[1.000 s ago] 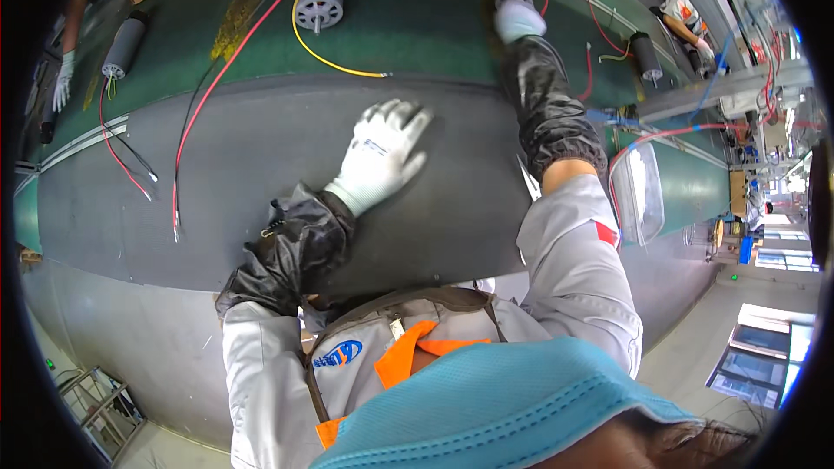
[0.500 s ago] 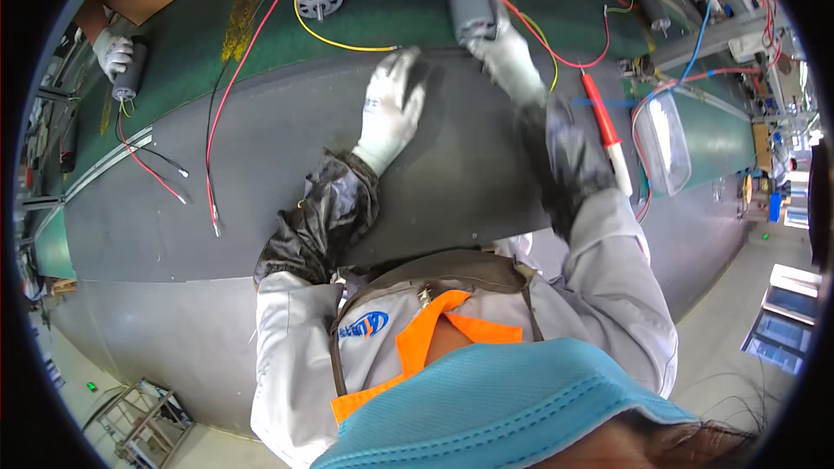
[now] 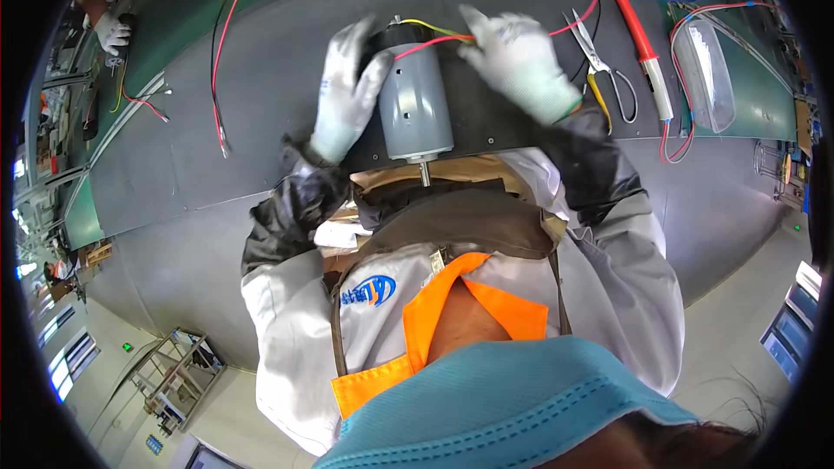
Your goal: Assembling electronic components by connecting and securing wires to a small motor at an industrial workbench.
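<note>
The grey motor point(image 3: 415, 108) lies between the hands, its shaft reaching past the near edge of the dark mat point(image 3: 278, 69) toward the person. The left hand point(image 3: 344, 91) is spread, thumb beside the casing; the right hand point(image 3: 519, 59) sits at the red wire point(image 3: 434, 42) and yellow wire point(image 3: 424, 24), its grip too blurred to tell. Scissors point(image 3: 597, 62) and a red-and-white tool point(image 3: 637, 33) crowd the right, a clear tub point(image 3: 718, 117) beyond. Leftward, the mat stretches past loose leads point(image 3: 218, 122).

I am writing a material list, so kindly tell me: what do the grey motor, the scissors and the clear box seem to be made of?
Grey motor: probably painted metal, by its smooth, glossy highlights. Scissors: steel-looking blades, silvery and shiny; handle material unclear. Clear box: likely plastic, being translucent.
</note>
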{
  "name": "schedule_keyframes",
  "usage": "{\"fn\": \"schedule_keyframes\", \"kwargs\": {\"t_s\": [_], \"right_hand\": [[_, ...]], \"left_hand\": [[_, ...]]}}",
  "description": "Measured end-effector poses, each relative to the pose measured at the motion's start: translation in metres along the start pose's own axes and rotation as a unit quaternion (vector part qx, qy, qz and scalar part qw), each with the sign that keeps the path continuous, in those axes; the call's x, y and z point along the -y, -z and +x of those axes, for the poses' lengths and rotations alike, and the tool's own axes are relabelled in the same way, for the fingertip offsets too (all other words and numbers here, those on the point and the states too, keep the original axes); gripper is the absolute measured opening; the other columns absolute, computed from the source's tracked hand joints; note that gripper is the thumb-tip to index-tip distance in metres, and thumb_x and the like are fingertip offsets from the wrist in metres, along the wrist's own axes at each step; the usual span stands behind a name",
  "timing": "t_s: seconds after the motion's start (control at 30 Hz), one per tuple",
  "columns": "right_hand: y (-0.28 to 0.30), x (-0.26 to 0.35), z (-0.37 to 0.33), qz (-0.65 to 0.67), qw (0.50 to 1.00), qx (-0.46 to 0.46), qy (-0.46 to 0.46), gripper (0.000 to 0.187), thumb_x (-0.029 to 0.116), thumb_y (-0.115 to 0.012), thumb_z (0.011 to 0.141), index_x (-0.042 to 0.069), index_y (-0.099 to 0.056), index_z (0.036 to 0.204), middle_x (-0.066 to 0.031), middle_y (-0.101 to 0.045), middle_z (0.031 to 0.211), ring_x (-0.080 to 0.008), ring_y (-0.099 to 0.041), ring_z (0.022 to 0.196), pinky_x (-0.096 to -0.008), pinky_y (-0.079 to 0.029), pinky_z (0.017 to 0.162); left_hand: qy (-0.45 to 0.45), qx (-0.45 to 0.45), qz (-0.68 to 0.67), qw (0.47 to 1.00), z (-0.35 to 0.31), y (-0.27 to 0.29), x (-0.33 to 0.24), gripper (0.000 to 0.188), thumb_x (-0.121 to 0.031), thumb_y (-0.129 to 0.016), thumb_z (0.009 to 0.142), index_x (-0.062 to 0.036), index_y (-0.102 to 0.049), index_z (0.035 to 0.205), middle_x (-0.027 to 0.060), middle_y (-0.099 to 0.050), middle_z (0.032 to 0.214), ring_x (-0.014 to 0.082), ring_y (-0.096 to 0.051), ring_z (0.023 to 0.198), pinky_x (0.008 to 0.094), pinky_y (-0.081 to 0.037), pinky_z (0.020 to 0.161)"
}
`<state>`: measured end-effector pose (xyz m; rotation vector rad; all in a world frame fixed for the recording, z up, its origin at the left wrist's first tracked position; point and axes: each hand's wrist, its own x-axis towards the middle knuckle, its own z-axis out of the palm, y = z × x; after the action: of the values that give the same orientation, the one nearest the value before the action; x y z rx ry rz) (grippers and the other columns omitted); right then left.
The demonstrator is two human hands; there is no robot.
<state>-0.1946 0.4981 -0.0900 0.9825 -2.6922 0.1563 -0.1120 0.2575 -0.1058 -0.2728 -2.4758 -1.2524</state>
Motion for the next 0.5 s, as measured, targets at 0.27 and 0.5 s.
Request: {"fn": "schedule_keyframes", "kwargs": {"t_s": [0.27, 0.5], "right_hand": [[0.055, 0.001, 0.022, 0.391, 0.858, 0.321, -0.091, 0.041, 0.036, -0.071, 0.091, -0.004, -0.066, 0.097, -0.0102, -0.067, 0.074, -0.0239, -0.069, 0.071, -0.0382, -0.057, 0.064], [0.128, 0.063, 0.038, 0.568, 0.767, 0.264, 0.143, 0.027, 0.026, -0.067, 0.092, -0.001, -0.067, 0.099, -0.0074, -0.066, 0.076, -0.0118, -0.061, 0.063, -0.0286, -0.048, 0.054]], "left_hand": [[0.371, 0.240, -0.202, 0.874, -0.003, 0.074, -0.040, 0.085, -0.068, -0.051, 0.095, 0.0023, -0.046, 0.143, 0.0139, -0.067, 0.109, 0.0174, -0.068, 0.081, 0.0301, -0.055, 0.070], [0.382, 0.313, -0.270, 0.827, 0.021, 0.103, -0.055, 0.084, -0.073, -0.042, 0.096, -0.0003, -0.051, 0.138, 0.0150, -0.067, 0.110, 0.0223, -0.069, 0.088, 0.0357, -0.057, 0.077]]}}
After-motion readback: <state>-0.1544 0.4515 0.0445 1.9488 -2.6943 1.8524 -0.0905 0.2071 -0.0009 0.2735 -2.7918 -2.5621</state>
